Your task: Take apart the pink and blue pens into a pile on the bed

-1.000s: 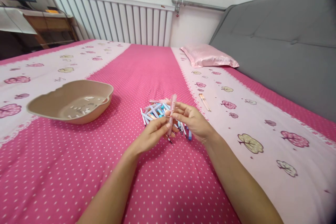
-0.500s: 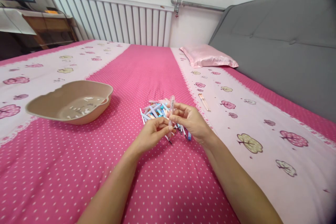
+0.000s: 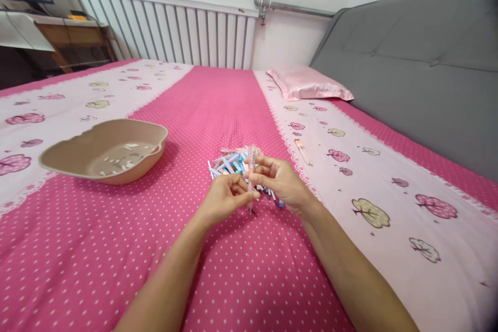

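Between both hands I hold a translucent pink pen (image 3: pixel 251 158) upright, with dark print near its top. My left hand (image 3: pixel 227 197) pinches its lower part between thumb and fingers. My right hand (image 3: pixel 282 181) grips it higher up, the thumb pressed against the barrel. Behind and beneath the hands lies a pile of pen parts (image 3: pixel 231 162), with lilac, blue, white and pink pieces and thin dark-tipped sticks. My hands hide part of that pile.
A beige basin (image 3: pixel 78 153) with several small white pieces in it stands on the left. Two orange-and-white pens (image 3: pixel 302 152) lie to the right on the bedspread (image 3: pixel 218 280). Farther back are a pink pillow (image 3: pixel 311 83) and a grey headboard (image 3: pixel 420 46).
The pink pen has shifted slightly left and down, and stands a little straighter. Both hands still hold it. The basin and pile stay where they were.
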`<state>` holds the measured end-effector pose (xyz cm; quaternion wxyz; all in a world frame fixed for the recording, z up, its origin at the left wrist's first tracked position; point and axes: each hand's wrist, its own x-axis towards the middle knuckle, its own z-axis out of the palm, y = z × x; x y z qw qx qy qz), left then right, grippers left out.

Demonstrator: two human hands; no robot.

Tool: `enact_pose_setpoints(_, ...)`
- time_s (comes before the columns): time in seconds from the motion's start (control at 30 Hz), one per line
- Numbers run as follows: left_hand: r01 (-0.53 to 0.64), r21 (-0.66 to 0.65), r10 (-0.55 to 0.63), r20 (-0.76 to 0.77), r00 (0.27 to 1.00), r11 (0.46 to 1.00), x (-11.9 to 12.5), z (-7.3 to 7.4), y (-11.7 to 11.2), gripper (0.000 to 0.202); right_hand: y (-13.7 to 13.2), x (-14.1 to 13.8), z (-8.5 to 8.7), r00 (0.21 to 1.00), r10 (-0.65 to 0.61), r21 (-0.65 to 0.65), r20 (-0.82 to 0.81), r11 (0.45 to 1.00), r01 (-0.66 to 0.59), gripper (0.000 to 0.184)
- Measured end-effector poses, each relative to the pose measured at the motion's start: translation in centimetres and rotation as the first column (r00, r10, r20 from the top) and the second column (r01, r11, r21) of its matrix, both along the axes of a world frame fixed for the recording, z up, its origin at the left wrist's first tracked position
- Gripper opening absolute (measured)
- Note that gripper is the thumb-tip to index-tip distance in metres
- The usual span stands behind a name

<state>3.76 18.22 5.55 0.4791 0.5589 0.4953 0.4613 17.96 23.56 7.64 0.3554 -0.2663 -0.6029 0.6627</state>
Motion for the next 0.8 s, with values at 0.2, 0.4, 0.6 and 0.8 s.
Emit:
enact_pose_setpoints(0.2, -0.067, 0.023, 0.069, -0.061, 0.996, 0.997, 0.1, 0.1, -0.1, 0.033, -0.1, 0.1, 0.2, 1.000, 0.013, -0.005, 0.020, 1.000, -0.013, 0.038)
enact_pose_setpoints(0.4, -0.118, 0.062, 0.122, -0.063, 0.991, 0.991, 0.2, 0.0, 0.0, 0.036, -0.1, -0.1, 0.0, 1.000, 0.011, 0.007, 0.006, 1.000, -0.011, 0.036)
enact_pose_setpoints(0.6, -0.290, 0.036, 0.286, 0.088, 0.954, 0.956, -0.3, -0.3, 0.6, 0.038, 0.0, -0.3, -0.2, 1.000, -0.023, 0.074, 0.016, 0.997, 0.021, 0.040)
enact_pose_setpoints(0.8, -0.498, -0.001, 0.491, 0.164, 0.855, 0.867, -0.9, -0.5, 1.0, 0.038, -0.2, -0.6, -1.3, 0.962, -0.001, 0.066, 0.272, 0.998, -0.017, 0.037)
